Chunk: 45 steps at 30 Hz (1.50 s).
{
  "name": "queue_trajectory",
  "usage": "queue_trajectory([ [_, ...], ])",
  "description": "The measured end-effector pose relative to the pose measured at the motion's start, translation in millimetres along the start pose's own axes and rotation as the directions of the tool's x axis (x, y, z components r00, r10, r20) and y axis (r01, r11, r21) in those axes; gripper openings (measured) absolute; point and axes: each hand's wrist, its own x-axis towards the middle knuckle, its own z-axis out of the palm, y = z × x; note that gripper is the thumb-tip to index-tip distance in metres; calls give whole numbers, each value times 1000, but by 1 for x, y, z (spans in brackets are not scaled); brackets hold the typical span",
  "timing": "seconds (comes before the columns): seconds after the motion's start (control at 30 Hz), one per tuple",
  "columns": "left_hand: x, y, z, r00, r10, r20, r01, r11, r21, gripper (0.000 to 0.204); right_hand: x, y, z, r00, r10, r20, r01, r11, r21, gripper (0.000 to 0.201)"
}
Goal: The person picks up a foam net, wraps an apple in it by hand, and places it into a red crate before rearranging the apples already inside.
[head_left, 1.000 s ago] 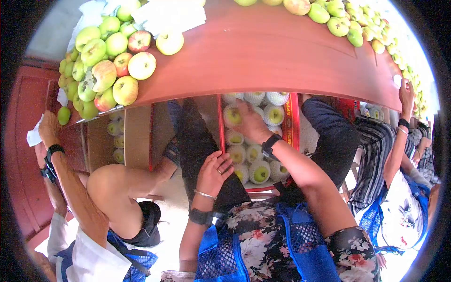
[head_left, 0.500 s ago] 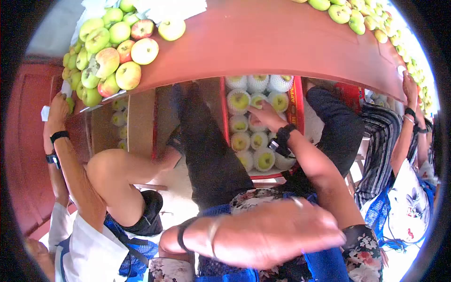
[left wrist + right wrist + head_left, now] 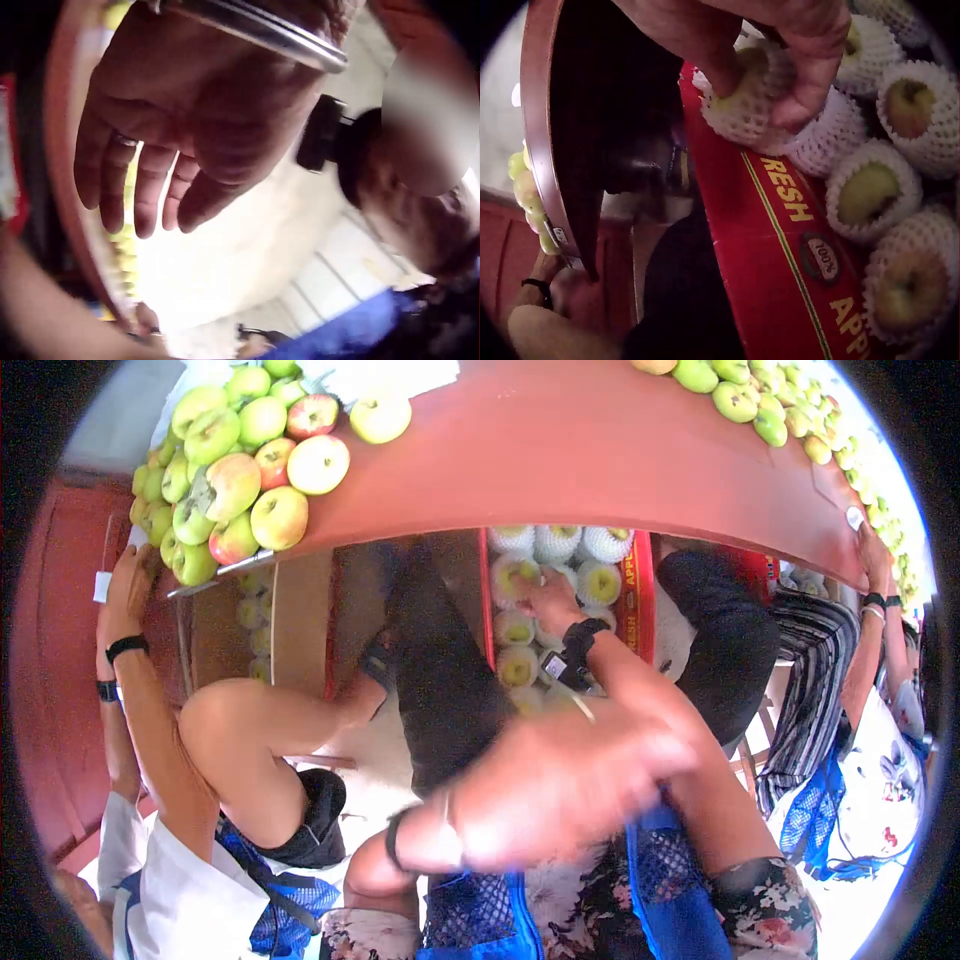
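My right hand [image 3: 550, 600] reaches into a red-edged carton [image 3: 640, 630] on the floor between my legs. In the right wrist view its thumb and fingers curl around an apple [image 3: 742, 120] in a white foam net, close to the carton's side. Several other netted apples [image 3: 864, 191] sit beside it, each with its top showing. My left hand [image 3: 560, 780], blurred in the head view, is raised in front of my body, above my lap. The left wrist view shows its palm [image 3: 187, 112] with fingers loosely extended, a ring on one, and nothing held.
The red-brown table [image 3: 560, 470] overhangs the carton's far end. Piles of bare apples [image 3: 235, 485] lie on it at left and far right. Another person's hand [image 3: 130, 590] is at its left edge. An open cardboard box [image 3: 303, 625] stands under the table at left.
My left hand has left the carton's edge and come up near my chest. My right hand has shifted among the netted apples, toward the far-left part of the carton since half a second ago.
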Motion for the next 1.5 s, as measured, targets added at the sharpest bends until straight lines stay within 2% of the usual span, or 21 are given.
queue_trajectory([
  [0.03,-5,-35,-1,959,-284,9,283,951,-121,17,-5,-6,0,1000,-1,-2,1,1000,-24,59],
  [0.07,-10,-68,1,855,-481,-193,494,869,22,17,-7,-10,-1,1000,2,-2,-2,999,-47,59],
  [0.1,-19,-103,2,810,-497,-311,570,791,223,19,-6,-12,-4,999,-42,-16,36,958,-284,57],
  [0.13,-24,-131,1,773,-554,-308,634,686,358,23,-6,-15,-6,996,-87,-31,59,860,-507,56],
  [0.2,-28,-188,10,745,-532,-402,666,558,495,32,-10,-20,-8,1000,-21,15,26,852,-523,55],
  [0.23,-30,-213,14,787,-438,-434,617,566,547,34,18,26,-10,791,-608,-69,312,497,-810,49],
  [0.3,-24,-239,21,848,-236,-475,519,555,650,38,26,33,-12,884,-449,-133,276,729,-627,47],
  [0.33,-22,-242,19,855,-264,-446,514,546,662,42,29,33,-15,921,-361,-147,238,820,-521,46],
  [0.37,-21,-244,18,864,-288,-414,503,543,672,45,32,34,-16,901,-413,-136,218,700,-681,45],
  [0.47,-19,-256,10,853,-335,-401,519,458,722,49,47,64,-13,929,-315,-195,251,922,-294,42],
  [0.5,-19,-257,7,859,-325,-395,508,453,733,50,47,63,-10,951,-210,-228,155,959,-238,48],
  [0.57,-15,-257,10,850,-264,-457,528,429,733,46,48,61,-10,965,-176,-194,142,973,-181,47],
  [0.67,-10,-266,1,843,-357,-402,530,426,733,38,29,42,-6,979,-118,-165,115,993,-28,46],
  [0.73,-8,-267,2,834,-331,-441,549,423,721,32,8,20,-7,990,-60,-129,65,997,36,45],
  [0.83,-8,-266,3,847,-298,-440,530,429,731,31,40,58,-5,937,-274,-217,239,956,-172,41],
  [0.93,-8,-265,7,859,-253,-445,511,391,766,29,36,61,-9,964,-199,-179,175,974,-144,50],
  [1.03,-8,-263,11,850,-288,-441,523,360,773,27,20,43,-11,955,-215,-204,157,951,-268,35],
  [1.13,-5,-262,12,842,-268,-468,533,281,798,28,1,24,-8,931,-266,-251,174,926,-334,34],
  [1.2,-5,-263,18,843,-186,-505,538,275,797,30,8,33,-8,926,-281,-253,199,931,-308,33],
  [1.43,-6,-271,18,857,-225,-464,515,346,784,36,3,30,-10,944,-265,-199,188,923,-335,29],
  [1.5,-1,-259,18,842,-290,-456,540,429,724,38,8,45,-23,840,-543,-11,512,798,-320,25],
])
